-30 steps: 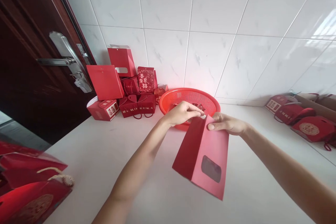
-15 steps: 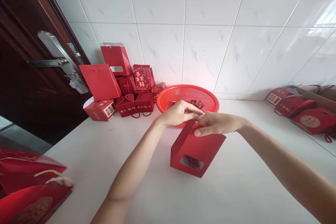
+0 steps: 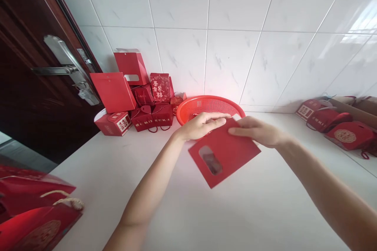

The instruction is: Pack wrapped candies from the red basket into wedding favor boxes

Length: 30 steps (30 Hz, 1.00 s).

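A red gift box (image 3: 232, 151) with a rounded clear window hangs tilted over the white table, its windowed face toward me. Something dark shows through the window. My right hand (image 3: 257, 130) grips its upper right part, thumb on the front and fingers hidden behind. At its top left edge, my left hand (image 3: 203, 124) is closed with the thumb against the box; its fingertips are partly hidden. Just behind the box stands a red plastic basket (image 3: 188, 106) with a mesh wall, partly covered by my hands and the box.
Several red gift boxes (image 3: 141, 117) are stacked at the back left, beside a dark door (image 3: 20, 78) with a metal handle. Red bags (image 3: 38, 211) with rope handles lie at the near left. More red boxes (image 3: 347, 135) sit at the right by the tiled wall (image 3: 226, 59).
The gift box has turned clockwise and lifted, its window now toward the lower left. My right hand has moved right with it; my left hand has stayed nearly in place.
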Motion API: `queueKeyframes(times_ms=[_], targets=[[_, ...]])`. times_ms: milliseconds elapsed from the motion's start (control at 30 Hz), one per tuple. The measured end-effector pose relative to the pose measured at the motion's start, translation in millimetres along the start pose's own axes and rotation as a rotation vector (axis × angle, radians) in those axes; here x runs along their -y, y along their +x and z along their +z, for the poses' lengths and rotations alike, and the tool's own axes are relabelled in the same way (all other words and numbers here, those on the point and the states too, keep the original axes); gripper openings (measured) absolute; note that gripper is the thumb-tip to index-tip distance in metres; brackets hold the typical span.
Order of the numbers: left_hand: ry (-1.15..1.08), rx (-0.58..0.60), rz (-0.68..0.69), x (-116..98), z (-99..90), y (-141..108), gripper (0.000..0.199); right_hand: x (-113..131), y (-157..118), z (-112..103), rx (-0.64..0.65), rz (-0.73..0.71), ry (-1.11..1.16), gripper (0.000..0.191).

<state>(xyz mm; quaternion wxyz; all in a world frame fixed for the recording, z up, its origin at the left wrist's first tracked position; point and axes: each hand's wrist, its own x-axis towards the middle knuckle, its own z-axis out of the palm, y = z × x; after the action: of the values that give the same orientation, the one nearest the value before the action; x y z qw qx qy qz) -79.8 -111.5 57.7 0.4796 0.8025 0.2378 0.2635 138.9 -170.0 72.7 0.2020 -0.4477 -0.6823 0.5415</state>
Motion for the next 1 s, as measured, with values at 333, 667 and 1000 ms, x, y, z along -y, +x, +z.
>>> queueKeyframes(times_ms=[333, 667, 1000], targets=[[0.073, 0.102, -0.147, 4, -4.3, 1, 0.056, -30, -18, 7, -0.104, 0.051, 0.251, 0.044], [0.204, 0.201, -0.101, 0, -1.0, -3, 0.048, -16, -25, 15, -0.145, 0.012, -0.026, 0.050], [0.017, 0.272, -0.058, -4, -2.0, -8, 0.075, 13, -29, 19, -0.035, -0.038, -0.590, 0.040]])
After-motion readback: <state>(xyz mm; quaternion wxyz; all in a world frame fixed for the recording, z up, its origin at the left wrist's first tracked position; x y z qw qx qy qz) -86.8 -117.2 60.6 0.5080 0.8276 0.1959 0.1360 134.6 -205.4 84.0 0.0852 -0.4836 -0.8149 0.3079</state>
